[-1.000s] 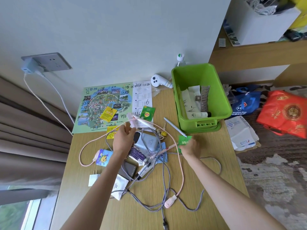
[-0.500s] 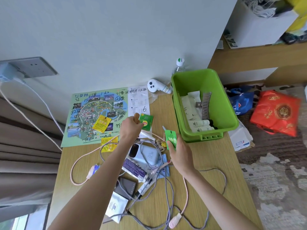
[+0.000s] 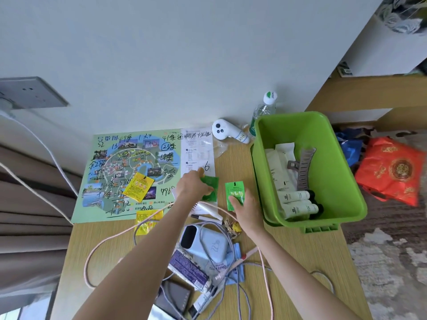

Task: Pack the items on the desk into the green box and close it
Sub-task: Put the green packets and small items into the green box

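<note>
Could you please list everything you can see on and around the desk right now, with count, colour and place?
Box: one, green, open, desk's right end.
Tubes: two, white, inside box.
Hair claw: one, grey, inside box.
Map: one, green, against the wall.
Dark sachet: one, green, under left fingers.
Light sachet: one, green, in right fingers.
Power bank: one, pale blue, desk centre.
Controller: one, white, by wall.
Bottle: one, clear, behind box.
Bag: one, red, on floor.
Left hand; right hand.

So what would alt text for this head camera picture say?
Two bare hands each pick up a green packet: left hand on the dark packet, right hand holding the light packet, beside an open green box on a cluttered desk.
</note>
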Available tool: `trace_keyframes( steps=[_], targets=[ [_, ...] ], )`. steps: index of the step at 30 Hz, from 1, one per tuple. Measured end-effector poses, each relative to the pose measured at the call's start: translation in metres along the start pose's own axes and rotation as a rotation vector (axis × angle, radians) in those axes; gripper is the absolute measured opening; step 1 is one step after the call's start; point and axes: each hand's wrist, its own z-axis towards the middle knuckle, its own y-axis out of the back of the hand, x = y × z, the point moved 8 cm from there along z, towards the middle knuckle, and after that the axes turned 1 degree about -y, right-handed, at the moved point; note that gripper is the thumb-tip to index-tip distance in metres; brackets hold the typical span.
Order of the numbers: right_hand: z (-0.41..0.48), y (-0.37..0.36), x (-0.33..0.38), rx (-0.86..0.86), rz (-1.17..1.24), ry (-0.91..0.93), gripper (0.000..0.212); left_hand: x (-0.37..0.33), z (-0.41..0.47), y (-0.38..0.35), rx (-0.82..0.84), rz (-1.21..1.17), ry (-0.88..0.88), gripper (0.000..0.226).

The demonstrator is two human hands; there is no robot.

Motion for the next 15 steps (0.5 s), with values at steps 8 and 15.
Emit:
trace_keyframes(
  steps=[8, 15],
  targets=[
    [0.013, -0.032, 0.055, 0.079, 0.025, 0.111, 0.041, 0.039, -0.006, 0.073, -0.139, -0.530, -0.051, 0.031],
    [0.012, -0.100, 0.131, 0.189, -0.161, 0.365, 0.020, 0.159, -0.030, 0.118, -0.305, -0.593, 0.120, 0.026]
  ],
)
